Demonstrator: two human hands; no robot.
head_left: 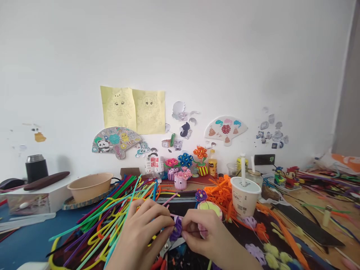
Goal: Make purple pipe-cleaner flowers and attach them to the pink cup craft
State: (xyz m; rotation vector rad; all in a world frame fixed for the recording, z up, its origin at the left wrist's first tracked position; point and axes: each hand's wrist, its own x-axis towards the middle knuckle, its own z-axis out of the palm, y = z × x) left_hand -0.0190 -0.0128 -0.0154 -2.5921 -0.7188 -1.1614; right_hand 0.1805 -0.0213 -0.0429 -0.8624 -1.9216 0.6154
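My left hand [143, 232] and my right hand [206, 234] meet at the bottom centre, both with fingers pinched on a small purple pipe-cleaner piece [177, 229] held between them. A thin pink stem runs from the piece toward my right fingers. Under my left hand lies a big heap of loose pipe cleaners [112, 210] in green, yellow, purple and orange. Just beyond my right hand sits a small purple pipe-cleaner flower [200, 195] and a round yellow-green pad [210, 208].
A white lidded drink cup with a straw [245, 195] stands right of my hands beside orange pipe cleaners [221, 193]. A tan bowl [90, 186] sits at the left. Finished pipe-cleaner flower pots [180, 170] line the wall. More flowers [264, 253] lie at lower right.
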